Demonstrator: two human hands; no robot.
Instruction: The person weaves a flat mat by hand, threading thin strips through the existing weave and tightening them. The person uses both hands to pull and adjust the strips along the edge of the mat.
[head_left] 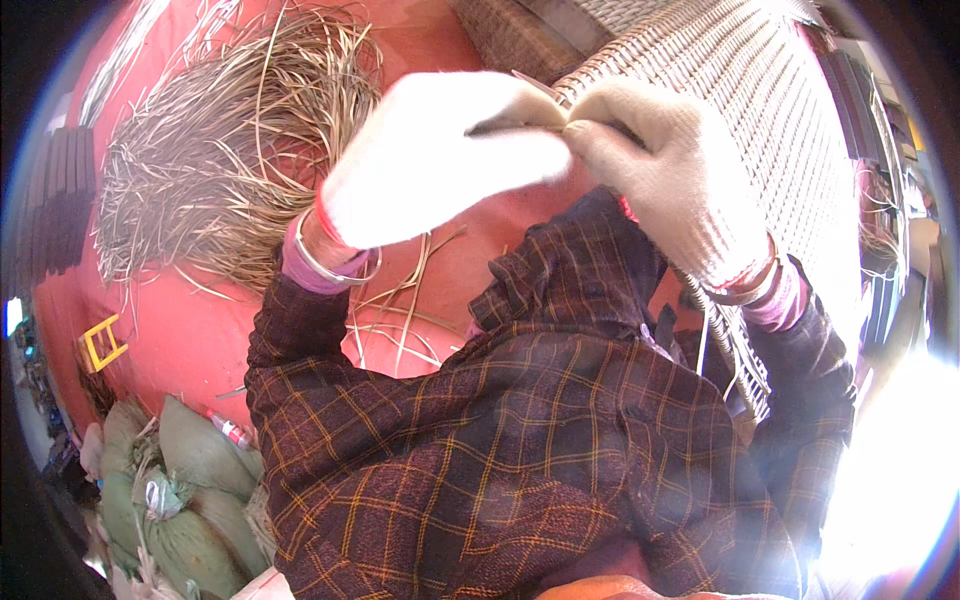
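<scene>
White knit gloves cover both of my hands, which meet fingertip to fingertip at the edge of a woven wicker panel (690,60). My left hand (450,150) is closed in a pinch, and a thin brown strand (537,84) shows just above its fingertips. Beside it, my right hand (665,165) is pinched too, its fingers bent at the panel's rounded left edge. What lies between the right fingertips is hidden. The panel's tight beige weave runs back and to the right behind my right hand.
A large heap of loose wicker strands (220,160) lies on the red floor (180,340) at the left. Stray strands (400,320) are near my left sleeve. Green sacks (190,480), a bottle (229,430) and a yellow frame-shaped object (104,343) sit at the lower left.
</scene>
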